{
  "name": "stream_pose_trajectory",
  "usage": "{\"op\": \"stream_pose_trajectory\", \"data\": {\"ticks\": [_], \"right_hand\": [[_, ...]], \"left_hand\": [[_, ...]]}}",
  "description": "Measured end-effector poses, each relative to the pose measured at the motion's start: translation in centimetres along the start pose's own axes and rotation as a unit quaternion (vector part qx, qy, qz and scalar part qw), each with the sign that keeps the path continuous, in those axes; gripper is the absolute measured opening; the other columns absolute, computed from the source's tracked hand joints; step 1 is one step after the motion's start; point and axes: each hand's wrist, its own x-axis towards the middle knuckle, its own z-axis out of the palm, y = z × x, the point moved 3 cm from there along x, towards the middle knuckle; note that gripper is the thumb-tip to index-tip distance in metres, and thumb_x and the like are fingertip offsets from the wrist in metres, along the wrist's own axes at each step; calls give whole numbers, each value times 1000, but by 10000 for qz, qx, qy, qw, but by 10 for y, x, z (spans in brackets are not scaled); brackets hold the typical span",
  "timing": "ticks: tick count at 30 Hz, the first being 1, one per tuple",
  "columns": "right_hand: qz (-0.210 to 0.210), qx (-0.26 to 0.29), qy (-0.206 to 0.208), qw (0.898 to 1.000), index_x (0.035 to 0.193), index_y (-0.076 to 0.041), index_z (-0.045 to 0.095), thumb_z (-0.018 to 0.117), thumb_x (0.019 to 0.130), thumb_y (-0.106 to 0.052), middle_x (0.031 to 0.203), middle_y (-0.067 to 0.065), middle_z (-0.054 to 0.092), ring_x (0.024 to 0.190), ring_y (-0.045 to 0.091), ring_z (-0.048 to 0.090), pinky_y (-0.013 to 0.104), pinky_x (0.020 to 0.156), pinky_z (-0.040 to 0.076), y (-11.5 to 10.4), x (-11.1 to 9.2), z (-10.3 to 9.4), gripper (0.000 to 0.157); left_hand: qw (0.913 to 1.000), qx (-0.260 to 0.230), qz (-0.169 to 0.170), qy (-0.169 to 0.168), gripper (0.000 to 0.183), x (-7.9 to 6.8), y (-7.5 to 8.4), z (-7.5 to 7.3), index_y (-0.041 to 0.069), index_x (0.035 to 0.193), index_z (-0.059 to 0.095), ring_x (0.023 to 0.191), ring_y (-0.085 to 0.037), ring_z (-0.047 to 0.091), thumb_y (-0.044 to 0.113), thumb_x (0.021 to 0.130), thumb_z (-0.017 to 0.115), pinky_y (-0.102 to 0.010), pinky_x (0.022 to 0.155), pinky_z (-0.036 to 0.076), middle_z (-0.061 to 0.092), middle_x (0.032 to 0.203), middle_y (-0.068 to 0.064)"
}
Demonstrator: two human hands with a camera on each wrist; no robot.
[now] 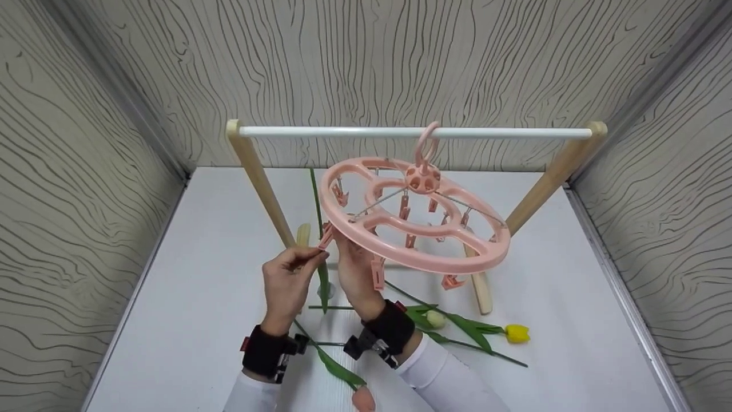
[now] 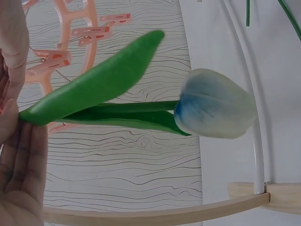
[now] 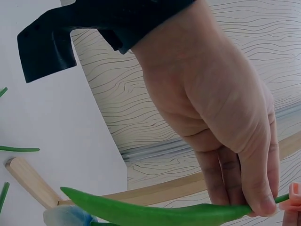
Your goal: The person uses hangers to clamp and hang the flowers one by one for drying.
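My left hand [image 1: 286, 283] pinches the green stem of a blue-and-white tulip [image 2: 216, 103], which hangs blossom down with its leaf [image 3: 155, 212] beside the stem. Just above those fingertips is a pink clothespin [image 1: 326, 236] at the near left rim of a round pink drying rack [image 1: 423, 263]. My right hand [image 1: 359, 274] reaches up under this rim, its fingers partly hidden by it. In the right wrist view, right-hand fingertips grip the clothespin [image 3: 294, 194] at the right edge, where the stem meets it.
The rack hangs by its hook [image 1: 426, 140] from a white rod [image 1: 331, 132] between wooden posts [image 1: 260, 183]. More clothespins [image 1: 378, 273] dangle around it. On the white table [image 1: 217, 229] lie a yellow tulip [image 1: 517, 333], a white tulip [image 1: 436, 319] and a pink tulip [image 1: 363, 399].
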Motion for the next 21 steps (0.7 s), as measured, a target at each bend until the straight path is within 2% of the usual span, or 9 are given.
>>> {"op": "stream_pose_trajectory", "data": {"ticks": [3, 5, 9, 11, 14, 18, 21], "right_hand": [[7, -129, 99, 9999, 102, 7, 58, 61, 107, -18, 92, -12, 59, 94, 3, 56, 21, 97, 44, 0, -1, -1, 25], [74, -48, 127, 9999, 101, 1, 58, 62, 107, -15, 91, -11, 57, 94, 3, 56, 20, 97, 43, 1, -2, -1, 18], [143, 300, -6, 9994, 99, -12, 56, 66, 105, -28, 89, -9, 54, 93, 6, 55, 23, 97, 44, 2, -3, -1, 20], [152, 413, -104, 9990, 100, -15, 57, 67, 104, -32, 92, -9, 58, 96, 6, 57, 23, 99, 45, 2, -3, -2, 21], [182, 437, -275, 9985, 100, -11, 61, 67, 105, -29, 94, -9, 64, 103, 7, 62, 25, 105, 46, 2, -2, -4, 19], [102, 400, -507, 9979, 101, -2, 66, 66, 105, -27, 96, -6, 69, 107, 12, 65, 29, 110, 47, 3, -2, -6, 25], [128, 472, -586, 9971, 104, -9, 68, 67, 105, -26, 100, -7, 70, 111, 12, 67, 29, 113, 47, 4, -4, -9, 17]], "left_hand": [[10000, -57, 18, -41, 7, 1, 0, 0, -1, 90, 81, 78, 1, 71, -4, 84, 84, -12, 68, 59, 79, 86, -22], [10000, -71, 29, -52, 8, 1, 0, 0, -1, 90, 81, 79, 1, 72, -5, 84, 84, -13, 67, 59, 79, 87, -21], [10000, -56, -18, -24, 8, 1, 0, 1, -1, 89, 81, 78, 1, 71, -5, 84, 85, -13, 68, 60, 80, 86, -18], [10000, -21, -54, -22, 8, 2, 1, 2, -1, 89, 81, 78, 1, 71, -4, 83, 85, -13, 68, 60, 80, 86, -18], [9999, 54, -86, -17, 8, 2, 1, 3, -1, 89, 81, 78, 1, 72, -2, 83, 86, -13, 69, 60, 81, 86, -16], [9999, 159, -43, -28, 9, 1, -1, 3, 1, 92, 81, 81, -1, 74, 0, 84, 86, -13, 72, 61, 81, 89, -15], [9998, 194, -31, -43, 10, 1, -1, 3, 2, 94, 80, 82, -3, 75, 1, 86, 85, -14, 73, 61, 81, 90, -14]]}}
